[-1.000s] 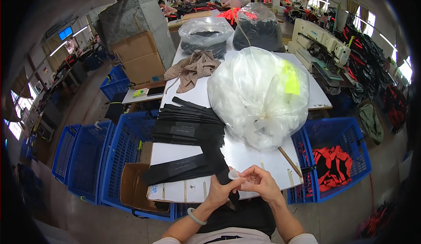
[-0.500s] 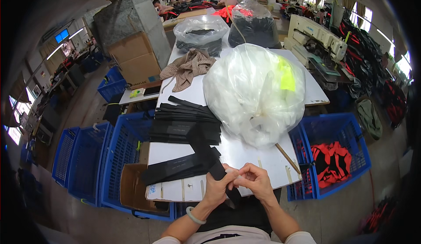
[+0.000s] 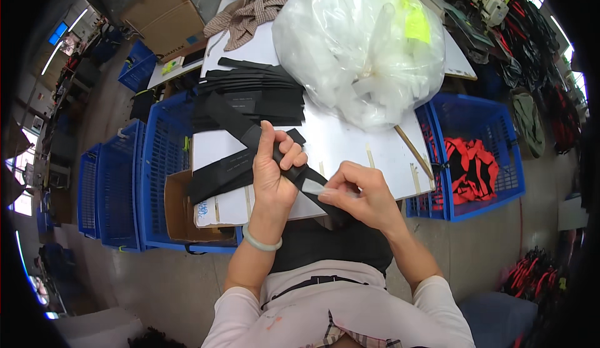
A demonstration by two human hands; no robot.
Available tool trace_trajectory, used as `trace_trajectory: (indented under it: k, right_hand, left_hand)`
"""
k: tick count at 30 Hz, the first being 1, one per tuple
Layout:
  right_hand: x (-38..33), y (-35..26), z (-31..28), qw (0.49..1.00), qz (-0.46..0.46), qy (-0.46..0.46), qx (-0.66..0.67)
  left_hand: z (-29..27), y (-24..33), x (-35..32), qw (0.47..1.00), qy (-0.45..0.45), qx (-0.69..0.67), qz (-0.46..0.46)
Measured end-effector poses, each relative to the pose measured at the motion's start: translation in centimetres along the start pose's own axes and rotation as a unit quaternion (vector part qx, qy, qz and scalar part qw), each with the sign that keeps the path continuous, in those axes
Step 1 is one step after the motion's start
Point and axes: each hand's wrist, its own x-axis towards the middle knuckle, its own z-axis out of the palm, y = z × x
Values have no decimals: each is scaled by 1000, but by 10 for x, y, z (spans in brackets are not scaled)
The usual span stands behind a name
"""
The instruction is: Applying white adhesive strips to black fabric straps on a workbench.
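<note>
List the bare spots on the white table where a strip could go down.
Bare white table lies between the stack of black fabric strips and the big clear plastic bag, reaching the thin wooden stick. The left side is crowded with strips; the left hand and right hand fill the near edge.

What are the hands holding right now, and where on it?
A long black fabric strip: the left hand is wrapped around its middle, and the right hand pinches its near end.

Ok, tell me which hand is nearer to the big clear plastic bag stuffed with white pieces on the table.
Left. The left hand grips the black fabric strip just below and left of the big clear plastic bag; the right hand pinches the strip's lower end, farther toward the table edge.
</note>
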Motion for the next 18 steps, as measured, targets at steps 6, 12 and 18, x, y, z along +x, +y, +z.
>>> trace_trajectory:
  k: [6, 12, 18]
  right_hand:
    - [-2, 12, 15, 989, -94, 81, -81]
    - [-4, 8, 24, 957, -145, 129, -217]
    - [2, 7, 27, 968, -109, 123, -192]
  left_hand:
    - [-6, -16, -11, 1000, -5, 1, 17]
    - [-8, -27, -19, 998, -15, 20, 61]
    - [-8, -30, -17, 999, -37, -13, 31]
